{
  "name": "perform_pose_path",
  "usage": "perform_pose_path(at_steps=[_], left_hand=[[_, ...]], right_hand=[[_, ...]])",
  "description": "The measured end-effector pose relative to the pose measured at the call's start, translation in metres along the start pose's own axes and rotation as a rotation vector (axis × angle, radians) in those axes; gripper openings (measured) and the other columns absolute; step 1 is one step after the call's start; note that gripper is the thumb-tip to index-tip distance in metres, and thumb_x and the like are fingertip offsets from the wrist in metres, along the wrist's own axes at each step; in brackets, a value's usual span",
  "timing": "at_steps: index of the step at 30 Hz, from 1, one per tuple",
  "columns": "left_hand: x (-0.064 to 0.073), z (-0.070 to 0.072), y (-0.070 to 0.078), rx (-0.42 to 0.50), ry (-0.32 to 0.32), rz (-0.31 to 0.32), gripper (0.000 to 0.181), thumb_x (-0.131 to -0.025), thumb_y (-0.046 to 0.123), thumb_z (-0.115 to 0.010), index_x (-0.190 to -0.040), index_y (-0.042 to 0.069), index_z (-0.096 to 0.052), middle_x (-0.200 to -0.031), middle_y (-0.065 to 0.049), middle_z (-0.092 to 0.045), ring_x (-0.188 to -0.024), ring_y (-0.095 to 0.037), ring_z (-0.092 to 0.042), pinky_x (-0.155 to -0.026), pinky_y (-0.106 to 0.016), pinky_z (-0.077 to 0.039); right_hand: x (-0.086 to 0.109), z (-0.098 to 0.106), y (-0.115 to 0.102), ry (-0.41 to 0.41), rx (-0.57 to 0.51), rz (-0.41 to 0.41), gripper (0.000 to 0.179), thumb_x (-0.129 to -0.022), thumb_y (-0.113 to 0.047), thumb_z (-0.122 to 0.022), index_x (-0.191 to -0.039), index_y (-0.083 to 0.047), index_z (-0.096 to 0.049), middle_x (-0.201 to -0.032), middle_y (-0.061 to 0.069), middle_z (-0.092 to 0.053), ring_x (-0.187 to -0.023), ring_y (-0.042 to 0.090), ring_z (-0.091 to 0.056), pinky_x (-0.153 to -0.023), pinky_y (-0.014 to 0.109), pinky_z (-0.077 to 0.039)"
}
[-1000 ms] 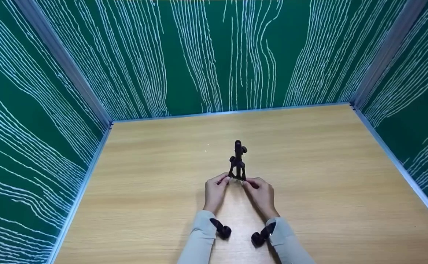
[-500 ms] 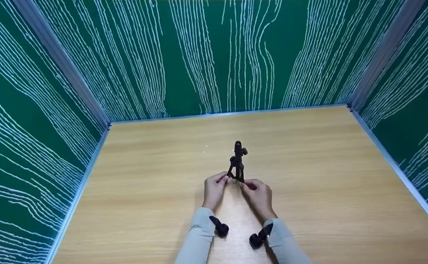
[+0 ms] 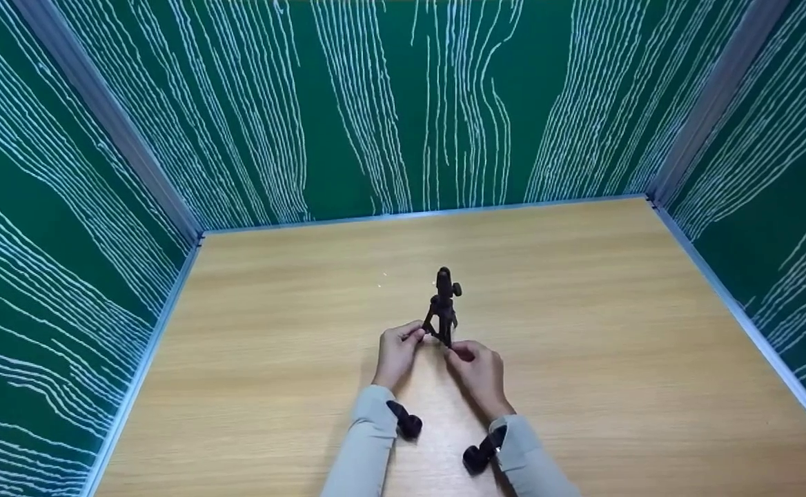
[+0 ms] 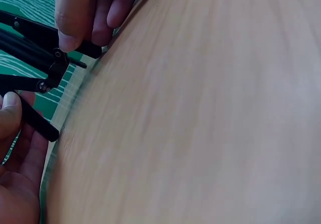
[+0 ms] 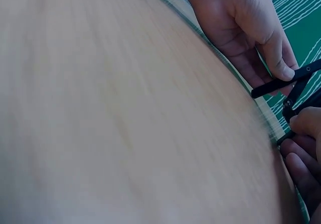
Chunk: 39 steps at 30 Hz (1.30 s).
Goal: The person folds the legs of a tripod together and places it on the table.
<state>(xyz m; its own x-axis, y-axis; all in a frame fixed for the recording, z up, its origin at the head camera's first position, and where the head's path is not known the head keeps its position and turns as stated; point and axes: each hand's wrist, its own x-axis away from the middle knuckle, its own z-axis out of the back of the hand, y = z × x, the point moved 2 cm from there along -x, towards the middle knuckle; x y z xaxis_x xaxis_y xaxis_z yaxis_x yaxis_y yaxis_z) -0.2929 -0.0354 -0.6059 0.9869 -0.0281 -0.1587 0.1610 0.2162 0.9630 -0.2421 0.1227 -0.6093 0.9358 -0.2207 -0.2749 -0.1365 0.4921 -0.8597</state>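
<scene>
A small black tripod [image 3: 442,304] stands upright over the middle of the table, its legs partly spread at the bottom and a knob sticking out near its top. My left hand [image 3: 396,355] pinches the foot of its left leg between thumb and fingers. On the other side, my right hand [image 3: 480,376] pinches the lower end of a leg closer to me. Hinged struts of the tripod [image 4: 52,76] show between both hands in the left wrist view. One black leg [image 5: 273,87] also crosses a thumb and fingers in the right wrist view.
The wood-grain table [image 3: 272,331] is bounded by green panels [image 3: 348,103] with white wavy lines at the back and sides. Grey posts [image 3: 720,96] mark the corners. A black wrist device [image 3: 408,422] sits on each sleeve cuff. Tiny white specks lie beyond the tripod.
The tripod has turned slightly, its right leg coming closer to me. Both hands, still pinching the legs, have shifted slightly left in view, along with the whole scene.
</scene>
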Motion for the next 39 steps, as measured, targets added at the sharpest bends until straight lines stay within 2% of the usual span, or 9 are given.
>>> perform_pose_path(at_steps=[5, 9, 17, 21, 24, 29, 31, 33, 39], left_hand=[[-0.002, 0.002, 0.000, -0.026, -0.020, 0.008, 0.018, -0.089, 0.005, -0.065, -0.104, 0.000, -0.073, -0.105, -0.016, -0.072, -0.099, -0.023, -0.069, -0.086, -0.024, -0.054], [-0.003, 0.003, 0.001, -0.032, -0.035, -0.018, 0.019, -0.089, 0.005, -0.064, -0.105, -0.001, -0.072, -0.106, -0.018, -0.071, -0.101, -0.028, -0.068, -0.088, -0.028, -0.055], [-0.005, 0.005, -0.001, -0.034, -0.052, -0.037, 0.020, -0.090, 0.005, -0.062, -0.106, -0.002, -0.071, -0.105, -0.016, -0.072, -0.100, -0.025, -0.068, -0.089, -0.028, -0.054], [-0.007, 0.005, -0.002, -0.026, -0.054, -0.033, 0.019, -0.091, 0.003, -0.060, -0.105, -0.005, -0.070, -0.103, -0.018, -0.072, -0.096, -0.024, -0.067, -0.084, -0.024, -0.054], [-0.004, 0.006, 0.009, -0.016, -0.054, -0.033, 0.017, -0.091, -0.001, -0.059, -0.103, -0.009, -0.069, -0.099, -0.022, -0.071, -0.092, -0.028, -0.067, -0.080, -0.026, -0.055], [0.004, 0.011, 0.032, 0.000, -0.081, -0.023, 0.018, -0.091, -0.005, -0.057, -0.105, -0.011, -0.067, -0.099, -0.025, -0.070, -0.091, -0.038, -0.066, -0.080, -0.030, -0.056], [0.004, 0.011, 0.033, 0.001, -0.084, -0.019, 0.019, -0.092, -0.005, -0.056, -0.106, -0.011, -0.067, -0.100, -0.025, -0.070, -0.094, -0.040, -0.066, -0.081, -0.029, -0.056], [0.003, 0.010, 0.030, -0.003, -0.076, -0.028, 0.019, -0.092, -0.005, -0.056, -0.106, -0.011, -0.067, -0.101, -0.025, -0.070, -0.094, -0.040, -0.066, -0.082, -0.029, -0.055], [-0.005, 0.002, 0.005, -0.043, -0.031, -0.036, 0.019, -0.092, 0.001, -0.059, -0.106, -0.007, -0.068, -0.105, -0.021, -0.070, -0.098, -0.032, -0.067, -0.087, -0.032, -0.055]], right_hand=[[0.003, -0.002, -0.002, -0.007, 0.004, 0.000, 0.008, -0.079, -0.017, -0.078, -0.084, -0.012, -0.075, -0.080, 0.003, -0.074, -0.071, 0.015, -0.068, -0.069, 0.027, -0.055], [0.004, -0.004, -0.003, -0.002, 0.004, 0.007, 0.008, -0.078, -0.018, -0.079, -0.082, -0.012, -0.075, -0.079, 0.003, -0.074, -0.070, 0.015, -0.068, -0.068, 0.026, -0.055], [0.007, -0.009, -0.005, 0.012, -0.004, 0.051, 0.007, -0.077, -0.014, -0.079, -0.080, -0.010, -0.075, -0.080, 0.005, -0.075, -0.069, 0.017, -0.069, -0.066, 0.025, -0.056], [0.007, -0.012, -0.006, 0.012, -0.003, 0.084, 0.005, -0.078, -0.013, -0.078, -0.080, -0.009, -0.075, -0.085, 0.006, -0.075, -0.072, 0.018, -0.071, -0.067, 0.025, -0.056], [0.008, -0.012, -0.006, 0.005, -0.014, 0.090, 0.006, -0.078, -0.013, -0.078, -0.081, -0.008, -0.076, -0.088, 0.007, -0.075, -0.074, 0.020, -0.071, -0.069, 0.026, -0.057], [0.008, -0.013, -0.006, 0.005, -0.026, 0.083, 0.007, -0.078, -0.013, -0.079, -0.082, -0.008, -0.076, -0.088, 0.007, -0.075, -0.075, 0.021, -0.071, -0.069, 0.026, -0.057], [0.008, -0.013, -0.005, 0.006, -0.032, 0.082, 0.008, -0.078, -0.013, -0.079, -0.082, -0.007, -0.076, -0.089, 0.007, -0.075, -0.077, 0.021, -0.072, -0.071, 0.027, -0.057], [0.008, -0.014, -0.005, 0.006, -0.040, 0.080, 0.008, -0.078, -0.013, -0.079, -0.082, -0.007, -0.076, -0.090, 0.008, -0.075, -0.078, 0.022, -0.072, -0.072, 0.027, -0.057], [0.006, -0.011, -0.003, -0.035, -0.076, 0.055, 0.009, -0.077, -0.013, -0.079, -0.083, -0.007, -0.075, -0.090, 0.008, -0.075, -0.078, 0.021, -0.071, -0.072, 0.026, -0.056]])
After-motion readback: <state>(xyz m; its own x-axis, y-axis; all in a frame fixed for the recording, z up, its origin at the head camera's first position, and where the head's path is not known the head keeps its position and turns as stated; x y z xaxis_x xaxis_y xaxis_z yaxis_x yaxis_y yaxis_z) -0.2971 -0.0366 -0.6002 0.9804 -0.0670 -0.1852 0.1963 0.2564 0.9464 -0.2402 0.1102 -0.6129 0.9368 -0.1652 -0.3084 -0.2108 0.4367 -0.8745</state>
